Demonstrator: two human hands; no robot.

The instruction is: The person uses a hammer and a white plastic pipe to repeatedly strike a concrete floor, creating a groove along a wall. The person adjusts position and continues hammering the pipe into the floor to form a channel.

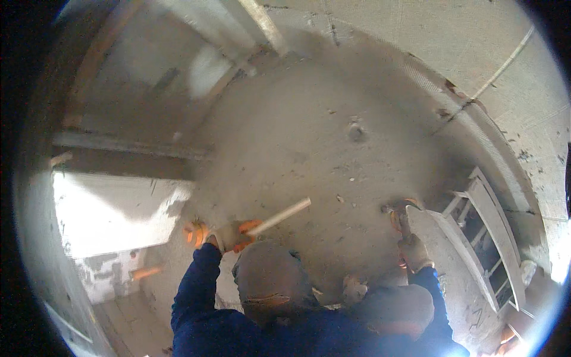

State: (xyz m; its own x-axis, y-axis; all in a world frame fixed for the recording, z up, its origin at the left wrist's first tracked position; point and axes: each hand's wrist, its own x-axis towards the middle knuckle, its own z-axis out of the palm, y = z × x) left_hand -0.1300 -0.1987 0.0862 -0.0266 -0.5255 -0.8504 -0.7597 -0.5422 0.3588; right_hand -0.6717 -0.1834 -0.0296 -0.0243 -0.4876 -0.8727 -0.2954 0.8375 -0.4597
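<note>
Low over the dusty grey floor (297,160), my left hand (229,235) in a grey and orange work glove closes round a pale stick (282,215). The stick points up and to the right. Beside that wrist is a ringed orange shape (196,234) that I cannot make out. Over on the right, my right hand (414,251), gloved too, grips a dark, short-handled tool (404,223) with a broader head; blur and dust hide its exact kind. Both forearms are in dark blue sleeves, and my bent knees show between the hands.
A pale metal frame with crossbars, like a small ladder (485,238), lies to the right of my right hand. A grey wall (517,107) with a thin pipe (505,62) rises at far right. Bright light falls on a pale surface (113,214) at left. Dust hangs ahead.
</note>
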